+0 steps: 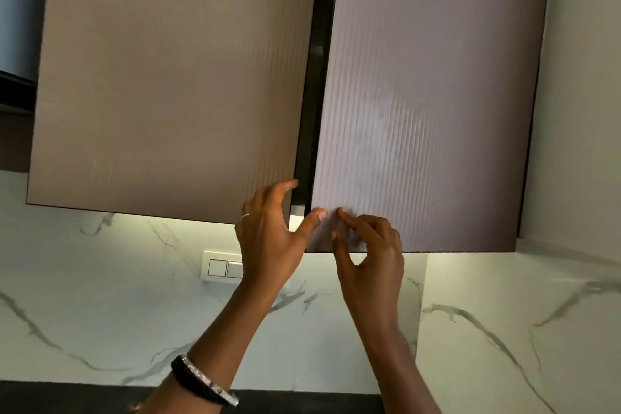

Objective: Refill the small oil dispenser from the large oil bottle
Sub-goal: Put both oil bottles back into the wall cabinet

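Observation:
No oil bottle or dispenser is in view. Two ribbed taupe wall-cabinet doors fill the upper frame. My left hand (270,239) is at the lower right corner of the left door (168,84), fingertips on its edge and thumb stretched across the dark gap to the right door. My right hand (369,245) rests with fingertips against the lower left corner of the right door (430,94). Both doors stand slightly ajar, with a narrow dark gap (314,131) between them. The cabinet's inside is hidden.
A white marble backsplash (134,312) runs below the cabinets, lit from under them. A double wall switch (221,268) sits left of my left wrist. A marble side wall (521,329) closes the right. A dark counter strip (67,397) shows at the bottom edge.

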